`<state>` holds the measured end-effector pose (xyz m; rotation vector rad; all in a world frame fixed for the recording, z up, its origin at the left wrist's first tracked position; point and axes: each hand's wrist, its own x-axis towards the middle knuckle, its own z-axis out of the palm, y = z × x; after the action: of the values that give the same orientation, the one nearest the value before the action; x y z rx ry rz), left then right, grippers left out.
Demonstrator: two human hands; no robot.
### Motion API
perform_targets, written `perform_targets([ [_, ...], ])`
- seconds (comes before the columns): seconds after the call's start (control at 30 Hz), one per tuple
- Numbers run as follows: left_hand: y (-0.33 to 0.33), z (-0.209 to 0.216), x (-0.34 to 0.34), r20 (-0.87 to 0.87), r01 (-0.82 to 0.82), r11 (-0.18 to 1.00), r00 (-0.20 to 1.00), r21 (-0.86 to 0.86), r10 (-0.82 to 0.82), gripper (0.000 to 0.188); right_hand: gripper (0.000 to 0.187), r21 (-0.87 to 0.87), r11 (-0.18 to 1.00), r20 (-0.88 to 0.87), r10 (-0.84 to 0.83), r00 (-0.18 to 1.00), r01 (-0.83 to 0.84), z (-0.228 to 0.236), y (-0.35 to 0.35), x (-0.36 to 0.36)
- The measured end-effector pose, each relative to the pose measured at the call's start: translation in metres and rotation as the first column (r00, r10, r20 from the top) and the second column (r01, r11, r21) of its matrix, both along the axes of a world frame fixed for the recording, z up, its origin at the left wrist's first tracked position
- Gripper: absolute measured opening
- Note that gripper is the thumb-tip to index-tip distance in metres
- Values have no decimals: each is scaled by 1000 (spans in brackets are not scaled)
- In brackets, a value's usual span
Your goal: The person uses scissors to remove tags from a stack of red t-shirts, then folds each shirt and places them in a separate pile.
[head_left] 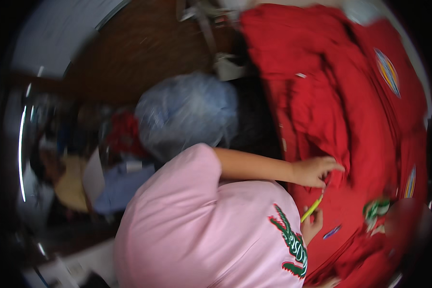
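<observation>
Your left hand [317,172] is between 3 and 4 o'clock in the head view, fingers bent at a raised fold of the red cloth [341,108]; blur hides whether they pinch it or only touch it, can't tell. Your right hand [314,225] is at 4 o'clock, closed on the yellow-green tool [312,210], partly hidden behind your pink shirt [192,225]. Hands apart, but the tool's thin tip points toward 1 o'clock and ends just beside your left thumb. Cloth fills 1 to 5 o'clock, heaped in folds toward 1, flatter around 4. Step in hand reads as fine tip work at that fold. To do it well: pinch the fold firmly, lay it flat, turn your left fingertips away from the tip, and work with the point level to the cloth so it doesn't catch the layer below. Your view seems swung to the left, with the work off at the side; I'd square your head to it before any close move. Small blue item [332,232] at 4 o'clock, near your right hand, and green-and-white bundle [377,211] farther out: both best left clear of the cloth if you pull it.
</observation>
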<state>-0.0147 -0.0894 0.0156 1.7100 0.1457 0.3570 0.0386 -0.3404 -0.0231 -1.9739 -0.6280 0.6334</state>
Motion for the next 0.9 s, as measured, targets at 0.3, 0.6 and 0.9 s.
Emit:
perform_targets([
  [0.3, -5, -53, -61, -32, -188, 979, 982, -80, 186, 68, 32, 246, 961, -96, 151, 984, -124, -29, 3, 60],
  [0.6, 12, -75, -215, -319, -572, 818, 789, -67, 525, 47, 34, 170, 982, 66, 68, 995, -78, -57, 38, 88],
  [0.9, -7, -84, -293, -351, -642, 754, 745, -141, 568, 43, 37, 131, 978, 277, -192, 942, 161, -103, 19, 110],
])
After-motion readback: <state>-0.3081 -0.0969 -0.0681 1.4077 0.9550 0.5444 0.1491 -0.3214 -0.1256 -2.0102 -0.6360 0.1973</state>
